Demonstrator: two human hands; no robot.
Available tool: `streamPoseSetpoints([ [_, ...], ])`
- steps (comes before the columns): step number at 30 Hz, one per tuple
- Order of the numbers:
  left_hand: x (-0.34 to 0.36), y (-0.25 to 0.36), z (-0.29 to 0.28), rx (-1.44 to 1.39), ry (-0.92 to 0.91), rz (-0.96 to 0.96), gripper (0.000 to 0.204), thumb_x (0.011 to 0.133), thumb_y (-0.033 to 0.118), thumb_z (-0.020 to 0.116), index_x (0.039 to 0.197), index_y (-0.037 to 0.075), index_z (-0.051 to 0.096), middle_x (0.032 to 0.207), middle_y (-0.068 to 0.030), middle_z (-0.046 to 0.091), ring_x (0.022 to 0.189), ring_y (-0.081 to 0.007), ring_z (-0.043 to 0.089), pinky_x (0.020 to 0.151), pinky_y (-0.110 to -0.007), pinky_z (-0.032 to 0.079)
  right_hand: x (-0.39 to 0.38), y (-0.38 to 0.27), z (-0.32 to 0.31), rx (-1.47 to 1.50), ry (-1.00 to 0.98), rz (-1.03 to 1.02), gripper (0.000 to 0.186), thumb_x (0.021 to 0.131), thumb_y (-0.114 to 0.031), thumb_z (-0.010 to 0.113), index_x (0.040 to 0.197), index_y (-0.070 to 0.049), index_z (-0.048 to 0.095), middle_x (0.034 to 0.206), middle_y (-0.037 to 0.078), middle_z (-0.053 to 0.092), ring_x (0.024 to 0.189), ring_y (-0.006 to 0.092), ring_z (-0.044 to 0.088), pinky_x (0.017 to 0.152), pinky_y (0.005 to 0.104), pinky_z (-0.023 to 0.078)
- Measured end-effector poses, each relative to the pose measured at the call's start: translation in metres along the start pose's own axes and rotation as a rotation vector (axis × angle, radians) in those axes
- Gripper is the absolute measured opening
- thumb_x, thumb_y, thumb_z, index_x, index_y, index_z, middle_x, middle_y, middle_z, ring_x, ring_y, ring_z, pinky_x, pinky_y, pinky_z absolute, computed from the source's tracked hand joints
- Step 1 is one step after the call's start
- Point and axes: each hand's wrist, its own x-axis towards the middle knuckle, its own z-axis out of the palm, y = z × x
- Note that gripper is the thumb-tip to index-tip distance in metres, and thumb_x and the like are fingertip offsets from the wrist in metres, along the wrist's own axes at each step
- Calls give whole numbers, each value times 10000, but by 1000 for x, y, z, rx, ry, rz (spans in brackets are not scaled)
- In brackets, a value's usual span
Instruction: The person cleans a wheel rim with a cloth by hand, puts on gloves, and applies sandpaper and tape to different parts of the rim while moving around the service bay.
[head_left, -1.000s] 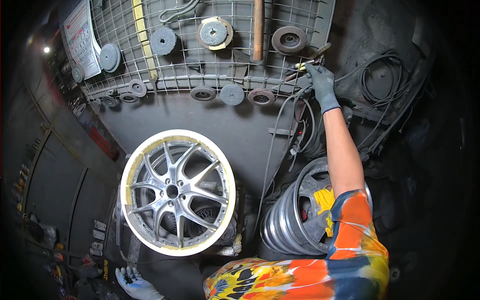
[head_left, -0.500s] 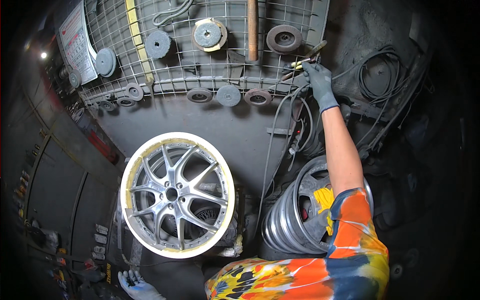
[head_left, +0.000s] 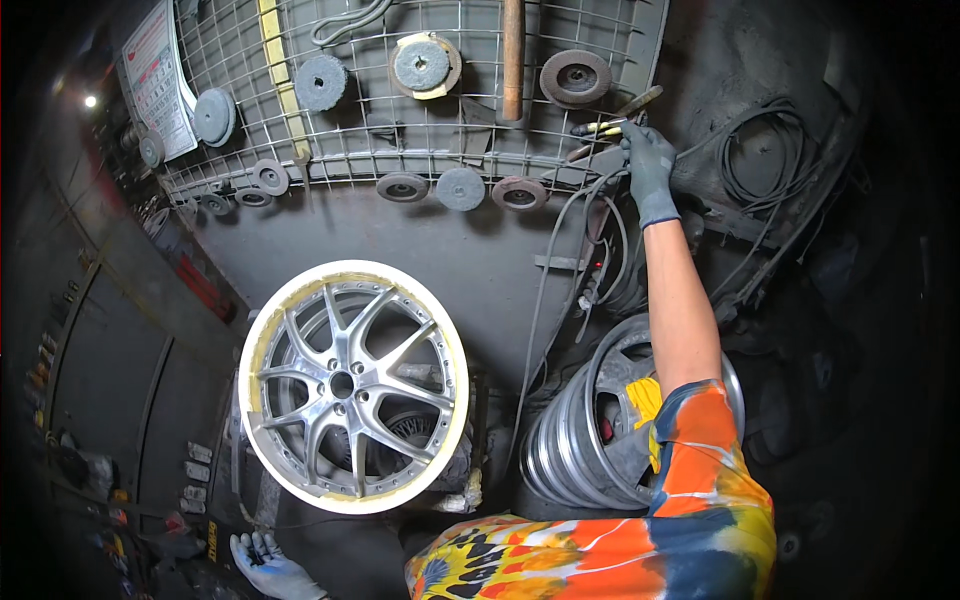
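Note:
My right hand (head_left: pixel 652 172), in a dark grey glove, reaches up to the right end of a wire grid. Its fingers are closed beside a slim yellow-and-black tool (head_left: pixel 598 129) and a longer handle (head_left: pixel 640 100); what lies inside the fingers is hidden. Down at the lower left, my left hand (head_left: pixel 268 568), in a light grey glove with dark fingertips, lies palm up, fingers loosely bent and nothing in them. Between the hands, a silver spoked wheel rim (head_left: pixel 343 345) with a pale, yellow-taped outer edge faces up on a support.
Several abrasive discs (head_left: pixel 424 66) hang on the wire grid (head_left: pixel 340 150), with a wooden handle (head_left: pixel 513 60) among them. Under my right arm stands another metal rim (head_left: pixel 570 440) with a yellow cloth (head_left: pixel 645 400). Looped cable (head_left: pixel 760 150) hangs at the right; hoses drop beside the panel.
The view has shifted slightly. My right hand stays at the tools by the grid's right end, its fingers drawn a little closer together. My left hand has moved slightly up and left.

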Motion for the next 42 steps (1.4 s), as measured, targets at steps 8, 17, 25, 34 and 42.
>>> streamPoseSetpoints([
  [8,3,0,0,-3,17,0,433,1055,340,603,1382,61,650,1285,-74,624,1207,-245,603,1050,-384,502,0,1,-1,89,14,11,114,953,-188,767,936,-89,713,740,-31,644,551,37,521,480,215,369],
  [17,-1,5,0,-2,15,13,448,1056,334,592,1407,58,631,1311,-79,616,1240,-252,587,1083,-393,480,-5,12,11,183,173,-114,134,955,-163,749,990,-40,706,780,8,649,579,67,546,494,232,408],
  [25,4,10,-16,-1,70,67,417,1057,322,600,1375,59,658,1271,-81,644,1193,-242,612,1049,-373,506,-14,6,40,366,369,-163,230,1008,-235,708,1081,-25,650,883,49,672,633,108,607,494,250,469],
  [34,-33,24,12,355,-16,417,404,1090,284,502,1383,46,647,1418,-125,588,1162,-270,647,990,-400,545,-33,-10,-6,462,179,-74,257,1059,-212,662,1213,-22,582,953,111,716,746,185,678,650,342,577],
  [42,-171,45,142,658,-726,360,224,976,43,647,1180,-18,716,1167,-98,707,1051,-172,659,941,-314,527,-276,-52,-14,130,-501,111,321,1062,-174,647,1325,8,614,1127,101,719,911,153,696,840,323,577],
])
